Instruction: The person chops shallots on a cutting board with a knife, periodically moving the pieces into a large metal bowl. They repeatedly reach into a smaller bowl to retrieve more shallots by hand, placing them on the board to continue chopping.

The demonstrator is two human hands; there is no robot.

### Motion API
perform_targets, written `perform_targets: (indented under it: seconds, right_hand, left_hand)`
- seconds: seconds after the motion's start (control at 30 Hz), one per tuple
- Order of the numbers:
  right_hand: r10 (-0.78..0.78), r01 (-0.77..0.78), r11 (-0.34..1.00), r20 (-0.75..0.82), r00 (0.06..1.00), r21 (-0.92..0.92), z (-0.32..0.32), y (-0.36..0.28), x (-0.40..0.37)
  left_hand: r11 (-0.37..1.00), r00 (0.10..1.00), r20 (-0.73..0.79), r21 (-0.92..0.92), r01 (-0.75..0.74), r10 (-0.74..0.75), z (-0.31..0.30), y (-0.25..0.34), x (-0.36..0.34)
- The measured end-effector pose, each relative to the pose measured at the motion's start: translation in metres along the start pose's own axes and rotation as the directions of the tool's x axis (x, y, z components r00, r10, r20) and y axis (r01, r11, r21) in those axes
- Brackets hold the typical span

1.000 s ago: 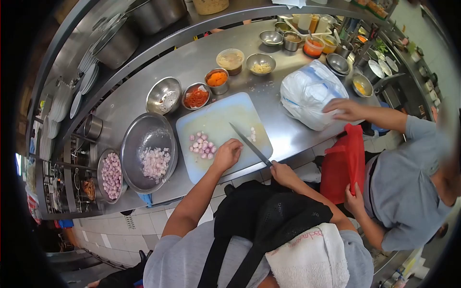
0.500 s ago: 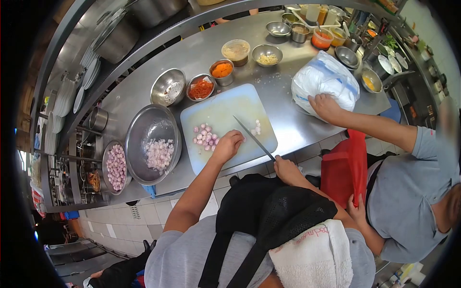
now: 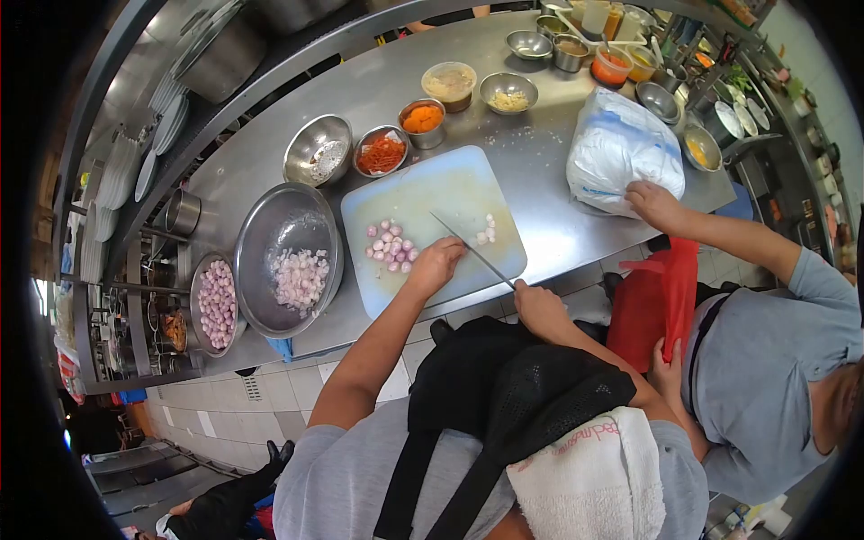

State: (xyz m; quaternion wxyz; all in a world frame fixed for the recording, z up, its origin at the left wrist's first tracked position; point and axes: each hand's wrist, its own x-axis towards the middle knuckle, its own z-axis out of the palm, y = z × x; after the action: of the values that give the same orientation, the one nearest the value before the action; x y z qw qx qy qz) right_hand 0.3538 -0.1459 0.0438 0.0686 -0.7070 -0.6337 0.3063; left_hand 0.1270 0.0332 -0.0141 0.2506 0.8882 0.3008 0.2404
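Observation:
My right hand is wrapped round the handle of a knife, whose blade points up and left over the cutting board. Close beside the blade, my left hand has its fingers pressed together at the board; whatever they hold is hidden. Peeled shallots lie in a heap to the left of that hand. Right of the blade is a small group of pale shallot pieces. Left of the board stands a large metal bowl with chopped shallots.
An oval bowl of whole shallots stands at the far left. Behind the board are bowls of red strips, orange food and pale pieces. At right, a co-worker's hand touches a white bag; the co-worker holds red cloth.
The view has shifted slightly. My left hand has come nearer to the knife blade. The co-worker's hand has slid right along the white bag, and the bag sits a little further right.

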Motion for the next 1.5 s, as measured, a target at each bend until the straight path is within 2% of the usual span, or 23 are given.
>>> perform_targets:
  seconds: [0.17,0.3,0.37,0.67,0.83,0.87,0.97,1.07,1.17,1.23,1.3,1.37,1.5]
  right_hand:
    - [0.028,-0.028,0.999,0.011,1.0,0.032,0.014,0.007,0.004]
    - [0.014,-0.014,1.0,0.005,1.0,0.012,-0.006,-0.008,-0.003]
    - [0.003,-0.003,1.0,-0.009,1.0,0.022,0.016,0.007,0.007]
    - [0.043,-0.043,0.998,0.007,0.999,0.042,0.018,0.003,0.007]
    - [0.042,-0.042,0.999,0.008,0.999,0.031,-0.002,-0.011,-0.006]
    - [0.079,-0.08,0.997,0.041,0.996,0.016,0.005,-0.009,-0.004]
    - [0.063,-0.062,0.998,0.041,0.997,-0.013,0.015,0.002,0.008]
    - [0.063,-0.063,0.998,0.022,0.998,0.007,-0.007,-0.017,-0.007]
    - [0.089,-0.09,0.995,0.04,0.995,0.036,0.021,0.0,0.006]
    - [0.051,-0.052,0.998,0.039,0.998,0.024,0.005,-0.008,0.005]
    - [0.09,-0.091,0.996,0.052,0.995,0.016,-0.016,-0.025,-0.01]
    - [0.085,-0.087,0.996,0.052,0.995,0.027,0.013,-0.006,0.002]
    - [0.071,-0.071,0.997,0.063,0.995,-0.015,0.003,-0.007,0.005]
  left_hand:
    - [1.0,1.0,-0.008,-0.013,-0.002,0.002,0.004,-0.004,-0.002]
    - [1.0,1.0,-0.029,-0.004,0.0,0.0,0.003,-0.002,-0.002]
    - [1.0,0.999,-0.031,-0.004,-0.013,0.013,0.001,-0.004,0.0]
    - [0.999,0.999,-0.035,-0.026,-0.033,0.032,0.005,-0.009,-0.005]
    - [0.998,0.993,-0.1,-0.017,-0.058,0.056,0.007,-0.013,-0.007]
    - [0.998,0.994,-0.093,-0.02,-0.051,0.049,0.008,-0.015,-0.007]
    - [0.999,0.995,-0.086,-0.027,-0.046,0.043,0.012,-0.014,-0.01]
    - [0.999,0.997,-0.074,0.004,-0.035,0.035,0.01,-0.017,-0.014]
    - [0.999,0.996,-0.072,-0.001,-0.044,0.044,0.01,-0.017,-0.01]
    - [0.999,0.994,-0.098,-0.009,-0.049,0.048,0.011,-0.017,-0.009]
    - [0.998,0.993,-0.103,0.016,-0.062,0.063,0.01,-0.018,-0.012]
    - [0.998,0.993,-0.098,0.021,-0.057,0.059,0.009,-0.018,-0.011]
    - [0.995,0.992,-0.091,0.034,-0.089,0.092,0.01,-0.019,-0.011]
